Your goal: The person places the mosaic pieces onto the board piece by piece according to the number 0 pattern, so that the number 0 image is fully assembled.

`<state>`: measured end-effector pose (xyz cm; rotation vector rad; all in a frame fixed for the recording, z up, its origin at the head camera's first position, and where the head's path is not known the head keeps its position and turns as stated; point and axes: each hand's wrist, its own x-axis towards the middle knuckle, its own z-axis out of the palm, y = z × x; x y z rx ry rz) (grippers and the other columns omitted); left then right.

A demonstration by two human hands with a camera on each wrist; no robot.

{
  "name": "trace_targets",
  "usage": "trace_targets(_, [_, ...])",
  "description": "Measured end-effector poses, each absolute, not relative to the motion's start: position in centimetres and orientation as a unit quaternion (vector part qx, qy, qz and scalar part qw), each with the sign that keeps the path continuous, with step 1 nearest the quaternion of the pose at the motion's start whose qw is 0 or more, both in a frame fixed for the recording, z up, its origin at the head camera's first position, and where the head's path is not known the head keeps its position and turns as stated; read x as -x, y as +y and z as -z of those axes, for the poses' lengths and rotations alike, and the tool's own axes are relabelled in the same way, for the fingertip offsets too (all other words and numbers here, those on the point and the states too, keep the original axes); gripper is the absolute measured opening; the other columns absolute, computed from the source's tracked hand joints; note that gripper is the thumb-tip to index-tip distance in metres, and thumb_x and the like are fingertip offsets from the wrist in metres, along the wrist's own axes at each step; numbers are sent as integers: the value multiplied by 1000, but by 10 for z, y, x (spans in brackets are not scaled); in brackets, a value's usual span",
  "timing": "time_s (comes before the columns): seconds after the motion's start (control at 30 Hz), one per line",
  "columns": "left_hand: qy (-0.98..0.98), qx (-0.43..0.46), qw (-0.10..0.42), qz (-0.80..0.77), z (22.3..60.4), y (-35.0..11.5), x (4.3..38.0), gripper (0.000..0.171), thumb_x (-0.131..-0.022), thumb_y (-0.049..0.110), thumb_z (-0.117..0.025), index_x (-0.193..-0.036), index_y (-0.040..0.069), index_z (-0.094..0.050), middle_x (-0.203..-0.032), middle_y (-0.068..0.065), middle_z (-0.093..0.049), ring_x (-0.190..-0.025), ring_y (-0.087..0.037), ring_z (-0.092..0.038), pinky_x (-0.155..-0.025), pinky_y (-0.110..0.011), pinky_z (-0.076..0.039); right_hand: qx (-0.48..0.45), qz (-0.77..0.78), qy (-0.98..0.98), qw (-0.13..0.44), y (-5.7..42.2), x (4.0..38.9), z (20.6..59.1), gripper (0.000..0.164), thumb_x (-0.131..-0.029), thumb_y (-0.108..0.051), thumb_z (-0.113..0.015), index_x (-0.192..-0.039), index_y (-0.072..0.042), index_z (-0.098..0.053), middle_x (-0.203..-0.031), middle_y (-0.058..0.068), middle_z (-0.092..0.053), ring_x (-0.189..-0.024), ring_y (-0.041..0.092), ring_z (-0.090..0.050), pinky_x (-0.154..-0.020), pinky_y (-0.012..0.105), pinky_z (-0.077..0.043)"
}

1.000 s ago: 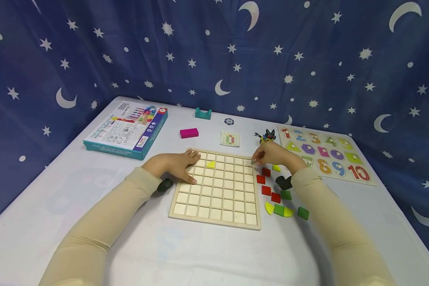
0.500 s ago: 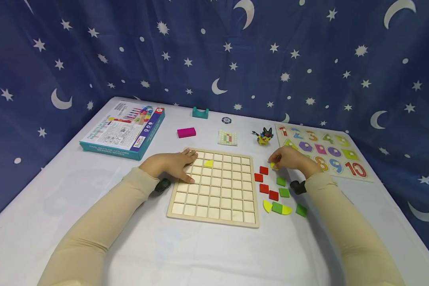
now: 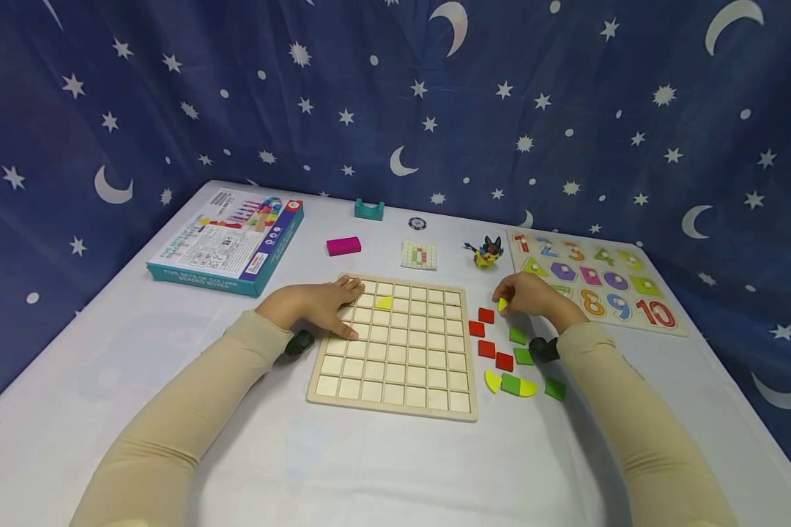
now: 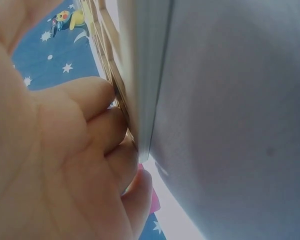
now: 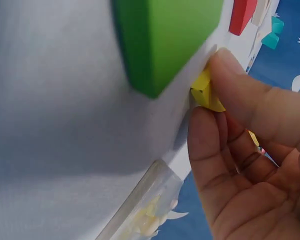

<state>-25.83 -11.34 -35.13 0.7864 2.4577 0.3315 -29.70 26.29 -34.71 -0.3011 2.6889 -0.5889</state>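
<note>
A wooden grid board [image 3: 395,369] lies mid-table, with one yellow quarter-circle tile [image 3: 384,302] in an upper-left square. My left hand [image 3: 316,304] rests on the board's left edge, fingers spread; the left wrist view shows its fingers [image 4: 100,120] against the rim. To the right of the board, my right hand [image 3: 534,296] pinches another yellow tile [image 5: 206,92] between thumb and fingers. Below that hand lie several red tiles [image 3: 486,349], several green tiles [image 3: 524,356] and two yellow quarter-circle tiles [image 3: 493,380].
A small pattern card [image 3: 419,255], a black-and-yellow figurine [image 3: 486,253], a poker chip [image 3: 417,223], a magenta block [image 3: 344,247] and a teal piece [image 3: 369,210] stand behind the board. A flat box [image 3: 227,238] lies left; a number puzzle [image 3: 593,274] lies right.
My right hand has moved from the board's upper-right corner out to the right and now pinches a yellow tile. The left hand stays on the board.
</note>
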Motion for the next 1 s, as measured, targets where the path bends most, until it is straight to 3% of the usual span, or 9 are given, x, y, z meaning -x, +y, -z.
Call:
trace_targets(0.47, [912, -288, 267, -115, 356, -113, 260, 99, -82, 49, -63, -148, 4, -6, -155, -14, 1, -142, -31, 7, -114, -48, -6, 132, 217, 953, 165, 260, 293, 339, 9, -76, 2, -68, -85, 0, -66, -77, 7, -57, -73, 20, -48, -65, 26, -42])
trace_targets(1.0, [911, -290, 268, -118, 351, -113, 259, 98, -82, 48, -63, -147, 3, -5, -155, -15, 2, -141, -32, 7, -114, -50, -7, 205, 243, 937, 147, 216, 293, 331, 11, -76, 3, -70, -85, -1, -67, -78, 7, -60, -74, 19, -51, -66, 27, -45])
